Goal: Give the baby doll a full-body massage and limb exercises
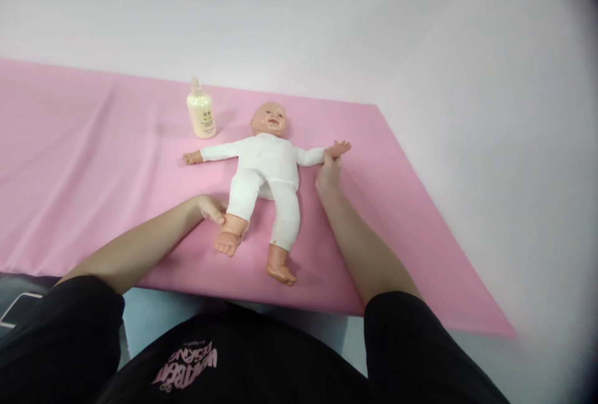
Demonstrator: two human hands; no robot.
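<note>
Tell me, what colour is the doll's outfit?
White, on the doll; clearest in the head view.

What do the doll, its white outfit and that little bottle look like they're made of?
The doll: probably plastic or vinyl, since the head and feet are smooth with a slight sheen. Its white outfit: soft matte fabric that creases at the legs. The bottle: likely glossy, pearly cream plastic, with a small printed label.

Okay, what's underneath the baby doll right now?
The baby doll lies face up on a pink sheet, which spreads out around it. Whatever the sheet rests on directly beneath the doll is covered.
</note>
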